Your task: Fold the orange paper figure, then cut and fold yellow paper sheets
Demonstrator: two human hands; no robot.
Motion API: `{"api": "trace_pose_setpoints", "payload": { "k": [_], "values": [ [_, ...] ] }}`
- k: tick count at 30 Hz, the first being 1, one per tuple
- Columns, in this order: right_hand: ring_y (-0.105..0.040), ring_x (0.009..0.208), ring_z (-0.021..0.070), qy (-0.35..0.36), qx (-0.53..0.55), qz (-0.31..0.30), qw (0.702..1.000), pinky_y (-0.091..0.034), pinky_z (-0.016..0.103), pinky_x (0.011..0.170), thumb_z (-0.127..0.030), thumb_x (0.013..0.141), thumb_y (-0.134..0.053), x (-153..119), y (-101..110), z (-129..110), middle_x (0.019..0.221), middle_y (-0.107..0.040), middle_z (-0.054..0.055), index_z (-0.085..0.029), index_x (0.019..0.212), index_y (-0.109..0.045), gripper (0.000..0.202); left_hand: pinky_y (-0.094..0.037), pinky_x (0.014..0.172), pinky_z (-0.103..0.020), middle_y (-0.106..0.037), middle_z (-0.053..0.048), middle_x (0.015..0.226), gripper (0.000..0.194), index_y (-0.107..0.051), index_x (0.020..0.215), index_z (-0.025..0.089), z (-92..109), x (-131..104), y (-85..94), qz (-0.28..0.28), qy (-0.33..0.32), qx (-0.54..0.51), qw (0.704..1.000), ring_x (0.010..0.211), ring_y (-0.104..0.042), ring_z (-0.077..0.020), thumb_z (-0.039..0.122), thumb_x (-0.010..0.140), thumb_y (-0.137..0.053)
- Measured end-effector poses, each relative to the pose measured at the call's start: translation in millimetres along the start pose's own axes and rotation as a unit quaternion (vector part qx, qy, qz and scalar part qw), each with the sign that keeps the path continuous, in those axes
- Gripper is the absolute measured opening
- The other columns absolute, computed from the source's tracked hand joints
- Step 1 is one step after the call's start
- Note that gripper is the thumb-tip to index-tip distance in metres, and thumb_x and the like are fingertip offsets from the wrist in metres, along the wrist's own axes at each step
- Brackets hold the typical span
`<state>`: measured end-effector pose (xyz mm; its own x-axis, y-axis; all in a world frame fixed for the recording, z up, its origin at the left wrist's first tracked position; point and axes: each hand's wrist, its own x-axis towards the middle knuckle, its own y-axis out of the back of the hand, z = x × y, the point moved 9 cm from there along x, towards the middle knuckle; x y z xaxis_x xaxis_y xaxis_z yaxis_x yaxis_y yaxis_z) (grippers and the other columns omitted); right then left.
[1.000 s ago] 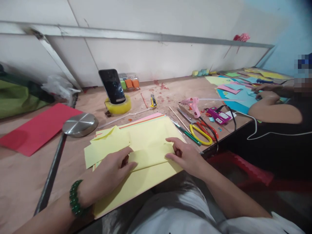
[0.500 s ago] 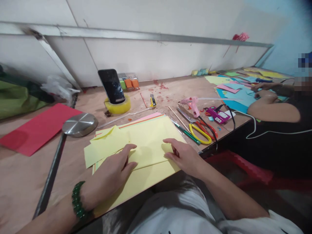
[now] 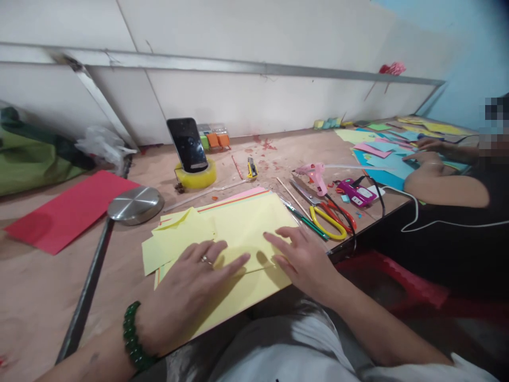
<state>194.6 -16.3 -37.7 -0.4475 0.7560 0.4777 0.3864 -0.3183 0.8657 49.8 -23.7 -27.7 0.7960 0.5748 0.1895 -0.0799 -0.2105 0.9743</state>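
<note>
A stack of yellow paper [image 3: 246, 223] lies at the table's front edge, with orange and pink sheets showing at its back edge. A folded yellow sheet's edge runs across it between my hands. My left hand [image 3: 194, 281], with a green bead bracelet and a ring, rests palm down on the paper, fingers apart. On the right side of the stack, my right hand [image 3: 302, 260] has its fingers spread over the paper and holds nothing. Smaller yellow pieces [image 3: 170, 239] lie at the stack's left, beyond my left hand.
Scissors [image 3: 330, 220], a pink glue gun [image 3: 314, 175] and a purple adapter [image 3: 358, 192] lie right. Behind are a phone [image 3: 186, 143] on yellow tape [image 3: 196, 176] and a cutter [image 3: 252, 167]. Left: metal disc [image 3: 135, 205], red paper [image 3: 69, 212]. A person's hands [image 3: 429, 156] handle paper far right.
My left hand has opened flatter, with its thumb reaching right over the paper. My right hand's fingers have spread apart. The view has shifted slightly.
</note>
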Motion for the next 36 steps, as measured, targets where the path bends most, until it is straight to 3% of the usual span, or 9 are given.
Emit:
{"api": "trace_pose_setpoints", "payload": {
  "k": [3,6,15,20,27,30,32,34,36],
  "values": [
    [-0.054,0.106,0.0228,0.168,-0.026,0.018,0.985,-0.046,0.037,0.088,-0.015,0.097,-0.044,0,7,-36,0.116,-0.064,0.011,-0.019,0.112,-0.063,0.024,-0.045,0.075,-0.037,-0.061,-0.006,0.092,0.042,-0.053,0.129,0.024,14,2,-9.7,-0.051,-0.063,-0.009,0.997,0.079,-0.058,-0.0220,0.011,0.089,-0.051],
    [-0.056,0.092,0.0200,0.250,-0.025,-0.044,0.967,-0.047,0.033,0.079,-0.016,0.098,-0.045,-1,-2,-52,0.102,-0.068,0.009,-0.013,0.108,-0.063,0.022,-0.043,0.071,-0.037,-0.060,-0.005,0.087,0.042,-0.053,0.128,0.021,17,3,-15.3,-0.065,-0.072,0.010,0.995,0.076,-0.057,-0.0222,0.010,0.087,-0.053],
    [-0.057,0.083,0.0195,0.266,-0.027,-0.107,0.958,-0.047,0.034,0.074,-0.013,0.096,-0.045,-17,-4,-31,0.095,-0.067,0.011,-0.012,0.099,-0.065,0.020,-0.047,0.075,-0.037,-0.066,-0.009,0.094,0.040,-0.059,0.119,0.015,19,-2,-16.0,-0.064,-0.087,0.012,0.994,0.082,-0.061,-0.0233,0.003,0.081,-0.052],
    [-0.056,0.083,0.0204,0.234,-0.015,-0.088,0.968,-0.047,0.035,0.072,-0.012,0.098,-0.039,-29,2,-13,0.095,-0.068,0.012,-0.012,0.097,-0.065,0.026,-0.049,0.085,-0.036,-0.070,-0.012,0.107,0.047,-0.064,0.112,0.010,19,-17,-7.4,-0.045,-0.099,0.055,0.993,0.092,-0.064,-0.0237,-0.008,0.076,-0.040],
    [-0.053,0.071,0.0172,0.184,0.009,-0.007,0.983,-0.046,0.031,0.067,-0.004,0.095,-0.032,-26,23,-9,0.079,-0.067,0.009,-0.015,0.074,-0.062,0.039,-0.053,0.088,-0.040,-0.068,-0.016,0.117,0.065,-0.061,0.121,0.006,12,-34,-16.0,-0.130,-0.026,0.026,0.991,0.104,-0.063,-0.0269,-0.010,0.064,-0.034],
    [-0.053,0.070,0.0170,0.158,-0.004,0.034,0.987,-0.045,0.031,0.069,-0.003,0.093,-0.034,-17,34,-20,0.075,-0.065,0.008,-0.017,0.069,-0.059,0.037,-0.054,0.087,-0.041,-0.068,-0.017,0.116,0.063,-0.061,0.121,0.004,13,-34,-19.7,-0.155,-0.002,0.018,0.988,0.101,-0.064,-0.0276,-0.009,0.065,-0.035],
    [-0.056,0.079,0.0185,0.175,0.016,0.038,0.984,-0.045,0.032,0.073,-0.006,0.094,-0.034,-9,30,-40,0.084,-0.066,0.009,-0.015,0.084,-0.063,0.032,-0.056,0.084,-0.042,-0.070,-0.018,0.110,0.057,-0.064,0.116,0.004,15,-31,-17.5,-0.134,0.003,0.032,0.990,0.095,-0.065,-0.0283,-0.008,0.067,-0.037],
    [-0.055,0.088,0.0202,0.210,0.041,-0.005,0.977,-0.046,0.033,0.075,-0.010,0.096,-0.036,2,13,-63,0.096,-0.066,0.012,-0.011,0.105,-0.061,0.027,-0.057,0.081,-0.043,-0.071,-0.019,0.105,0.050,-0.067,0.109,0.004,20,-28,-13.2,-0.094,-0.001,0.054,0.994,0.091,-0.066,-0.0292,-0.007,0.070,-0.038],
    [-0.054,0.087,0.0205,0.236,0.048,-0.063,0.968,-0.046,0.032,0.075,-0.012,0.094,-0.044,12,-9,-80,0.095,-0.065,0.010,-0.011,0.106,-0.060,0.020,-0.057,0.078,-0.042,-0.071,-0.020,0.102,0.046,-0.068,0.105,0.005,24,-28,-8.9,-0.053,0.001,0.072,0.996,0.089,-0.067,-0.0294,-0.006,0.072,-0.039]
  ]
}}
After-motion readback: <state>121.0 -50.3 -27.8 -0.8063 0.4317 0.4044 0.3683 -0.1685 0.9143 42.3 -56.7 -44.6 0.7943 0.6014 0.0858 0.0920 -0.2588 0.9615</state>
